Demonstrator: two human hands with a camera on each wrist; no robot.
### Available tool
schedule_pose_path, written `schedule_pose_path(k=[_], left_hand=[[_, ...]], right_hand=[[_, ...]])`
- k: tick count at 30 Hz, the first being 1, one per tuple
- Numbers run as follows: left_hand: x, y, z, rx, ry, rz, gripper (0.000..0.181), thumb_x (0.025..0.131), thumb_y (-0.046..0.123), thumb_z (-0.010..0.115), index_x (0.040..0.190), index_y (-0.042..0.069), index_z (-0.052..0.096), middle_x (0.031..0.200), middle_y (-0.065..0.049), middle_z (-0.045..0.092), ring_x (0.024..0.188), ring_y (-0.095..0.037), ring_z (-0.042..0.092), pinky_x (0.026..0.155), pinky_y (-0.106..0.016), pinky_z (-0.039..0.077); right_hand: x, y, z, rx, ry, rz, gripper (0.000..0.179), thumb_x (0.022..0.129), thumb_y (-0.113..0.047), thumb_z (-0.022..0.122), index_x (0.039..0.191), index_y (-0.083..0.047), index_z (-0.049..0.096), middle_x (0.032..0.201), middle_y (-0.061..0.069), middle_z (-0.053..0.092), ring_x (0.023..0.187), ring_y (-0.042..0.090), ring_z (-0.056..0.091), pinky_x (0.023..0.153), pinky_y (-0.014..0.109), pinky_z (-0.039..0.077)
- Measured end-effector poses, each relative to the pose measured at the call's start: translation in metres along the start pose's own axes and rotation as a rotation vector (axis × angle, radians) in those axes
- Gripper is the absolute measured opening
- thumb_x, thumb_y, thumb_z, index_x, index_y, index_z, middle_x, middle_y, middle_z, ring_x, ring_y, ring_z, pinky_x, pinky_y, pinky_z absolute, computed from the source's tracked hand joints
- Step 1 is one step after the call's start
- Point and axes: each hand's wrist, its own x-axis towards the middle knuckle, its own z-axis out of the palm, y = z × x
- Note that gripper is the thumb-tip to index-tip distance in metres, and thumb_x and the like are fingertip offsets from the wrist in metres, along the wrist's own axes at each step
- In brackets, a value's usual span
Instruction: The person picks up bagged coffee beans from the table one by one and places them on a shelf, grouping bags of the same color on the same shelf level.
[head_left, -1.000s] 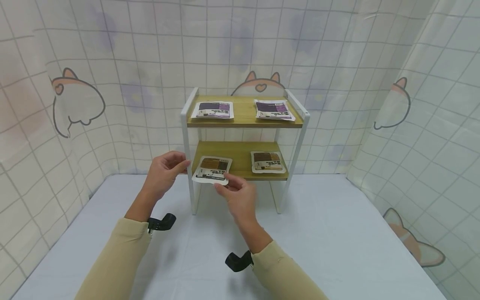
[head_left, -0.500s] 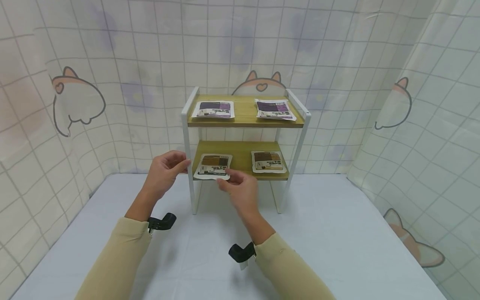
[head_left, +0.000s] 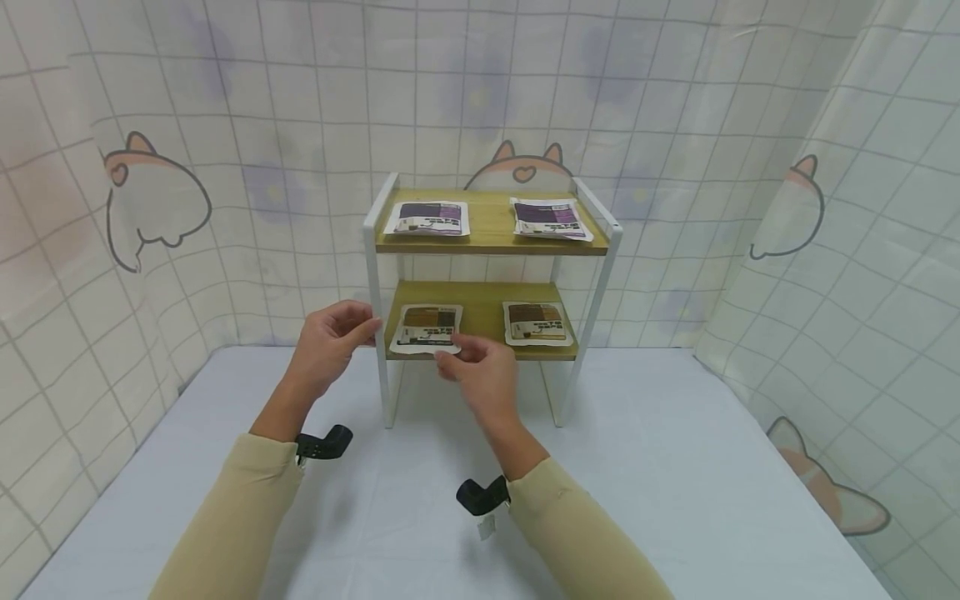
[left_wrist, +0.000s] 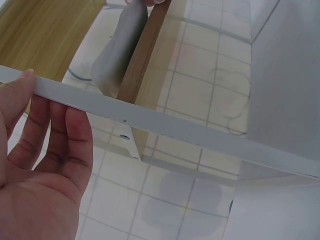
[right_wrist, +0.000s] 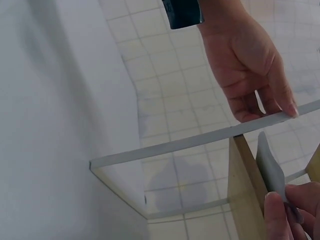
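A small rack with white legs and two wooden shelves [head_left: 483, 292] stands before me. My left hand [head_left: 330, 342] grips the rack's left front leg [left_wrist: 180, 122], thumb on one side and fingers on the other, beside the lower shelf. With thumb and fingers, my right hand [head_left: 483, 375] pinches the near right corner of a flat white-edged pouch [head_left: 426, 329] with a brown and dark label. That pouch lies over the left part of the lower shelf, its near edge close to the shelf's front edge. In the right wrist view the pouch [right_wrist: 269, 167] rises slightly off the board's line.
A similar brown-labelled pouch [head_left: 537, 323] lies at the lower shelf's right. On the upper shelf are purple-labelled pouches at left [head_left: 427, 219] and right [head_left: 551, 218], the right ones stacked. A white cloth covers the table [head_left: 675, 467]; a checked curtain [head_left: 300, 125] hangs behind.
My right hand has moved a little up and away from me, sliding the pouch farther back onto the lower shelf and straightening it. My left hand stays on the rack leg.
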Motion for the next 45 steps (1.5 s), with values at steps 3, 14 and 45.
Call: schedule_pose_path(k=[3,14,45], left_hand=[[0.0,0.0,0.0,-0.004,0.0,0.006,0.032,0.099,0.032,0.069,0.117,0.004,0.068,0.12,-0.018,0.07,0.1,-0.02,0.071,0.088,-0.02,0.058],[0.0,-0.001,-0.001,0.0,0.001,0.008,0.033,0.099,0.032,0.069,0.117,0.004,0.068,0.119,-0.019,0.07,0.097,-0.018,0.071,0.088,-0.019,0.058],[-0.003,0.0,0.002,0.022,0.021,0.012,0.035,0.1,0.031,0.069,0.119,0.001,0.067,0.116,-0.017,0.07,0.097,-0.017,0.07,0.087,-0.017,0.057]], right_hand=[[0.001,-0.001,0.001,0.005,0.01,0.001,0.031,0.082,-0.007,0.086,0.111,0.0,0.077,0.086,0.018,0.074,0.071,0.017,0.076,0.071,0.03,0.064],[0.006,0.0,0.004,0.026,0.023,0.013,0.027,0.081,-0.006,0.086,0.106,0.001,0.077,0.085,0.016,0.075,0.069,0.018,0.076,0.069,0.03,0.064],[-0.005,0.01,-0.003,0.149,-0.018,-0.011,0.026,0.084,-0.003,0.083,0.108,0.002,0.076,0.097,0.022,0.077,0.074,0.019,0.077,0.072,0.033,0.064]])
